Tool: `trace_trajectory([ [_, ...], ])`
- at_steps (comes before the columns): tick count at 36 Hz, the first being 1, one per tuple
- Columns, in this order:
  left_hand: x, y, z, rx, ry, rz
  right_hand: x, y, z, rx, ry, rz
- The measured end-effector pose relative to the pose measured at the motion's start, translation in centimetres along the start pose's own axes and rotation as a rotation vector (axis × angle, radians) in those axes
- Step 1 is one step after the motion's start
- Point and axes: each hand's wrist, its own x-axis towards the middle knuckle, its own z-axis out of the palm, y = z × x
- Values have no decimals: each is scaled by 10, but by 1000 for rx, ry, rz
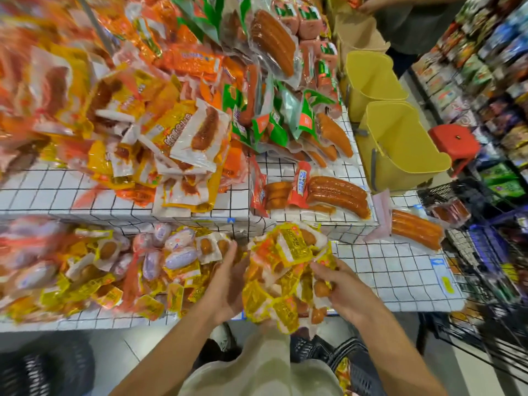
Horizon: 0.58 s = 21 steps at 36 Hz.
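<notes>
Both my hands hold one big bunch of small yellow snack packets (285,267) above the front edge of the white grid-patterned display table (394,270). My left hand (228,281) presses flat against the bunch's left side, fingers straight. On the right side my right hand (337,290) grips the packets, its fingers curled round them. More of the same yellow packets (108,281) lie heaped on the lower shelf to the left.
The upper tier carries piles of packed sausages (337,192) and orange and green packs (200,132). Two yellow bins (400,150) stand at the right, a red stool (454,141) behind them. Black wire baskets (471,295) sit at right. Another person (405,21) stands beyond.
</notes>
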Motion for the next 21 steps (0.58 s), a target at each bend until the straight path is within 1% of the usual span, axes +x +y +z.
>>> trace_trajectory([
  [2,-2,-1,0,-46,-64,-55,7,6,14,-52,-31,58],
  [3,-3,-2,0,-46,-54,-57,10,9,20,-106,-44,73],
  [5,-8,-5,-3,-31,9,-42,15,16,29,-257,-7,59],
  [7,-15,-10,-8,13,109,-39,17,22,34,-413,58,-16],
  [10,-21,-14,-23,28,202,-18,15,25,39,-614,18,-137],
  [12,-26,-14,-30,-3,232,6,14,23,36,-654,-55,-145],
  [14,-31,-12,-34,-17,249,13,16,21,27,-617,-101,-162],
  [15,-34,-11,-37,-26,257,20,18,22,21,-576,-66,-176],
  [16,-38,-9,-39,-35,261,33,21,24,13,-524,18,-188],
  [18,-47,-4,-40,-35,276,58,32,33,-3,-421,235,-197],
  [20,-56,1,-41,-34,277,79,45,44,-19,-403,411,-118],
  [21,-61,3,-42,-36,279,91,52,50,-25,-411,453,-57],
])
